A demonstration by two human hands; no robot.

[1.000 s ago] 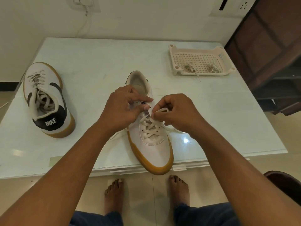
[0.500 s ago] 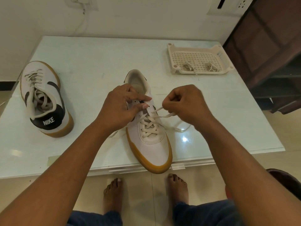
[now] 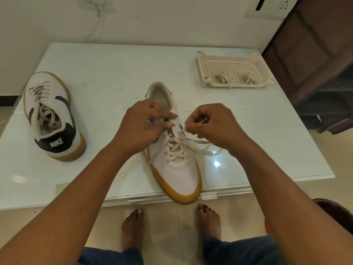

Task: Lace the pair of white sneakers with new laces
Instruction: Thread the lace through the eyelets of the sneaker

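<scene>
A white sneaker (image 3: pixel 177 173) with a tan sole lies in the middle of the table, toe toward me and over the front edge. Cream lace (image 3: pixel 174 148) crosses its lower eyelets. My left hand (image 3: pixel 141 127) grips the sneaker's upper left eyelet flap, thumb and forefinger pinching it. My right hand (image 3: pixel 212 123) pinches the free lace end just right of the upper eyelets; a slack loop of lace (image 3: pixel 208 150) trails on the table under that wrist. The second sneaker (image 3: pixel 51 115), fully laced with a black swoosh and heel, lies at the left, heel toward me.
A cream perforated plastic tray (image 3: pixel 235 60) at the back right holds two bundled old laces (image 3: pixel 221 79). The glass table top (image 3: pixel 107 77) ends at a front edge near my bare feet. Dark wooden furniture (image 3: pixel 321 54) stands on the right.
My right hand pulled the lace out to the right, then came back toward the upper eyelets with the lace end pinched. My left hand kept its hold on the eyelet flap.
</scene>
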